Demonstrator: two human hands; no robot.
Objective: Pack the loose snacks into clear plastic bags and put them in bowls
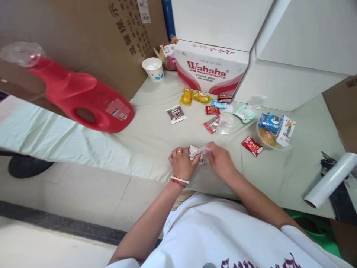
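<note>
Both hands meet near the front edge of a table covered in pale green cloth [145,137]. My left hand [181,163], with a ring and a bead bracelet, and my right hand [220,159] are closed on a small clear-wrapped snack packet [196,152] held between them. Beyond the hands lie several small snack packets: a dark one [176,113], yellow ones [186,96], red ones [212,110] and a red one [251,145] to the right. A clear bowl [275,130] at the right holds more packets.
A red detergent jug [83,98] lies on its side at the left. A Wahaha carton [209,67] and a paper cup [153,68] stand at the back. A white roll [330,180] and a dark tool [327,162] lie at the right edge. Cardboard boxes [92,33] stand behind.
</note>
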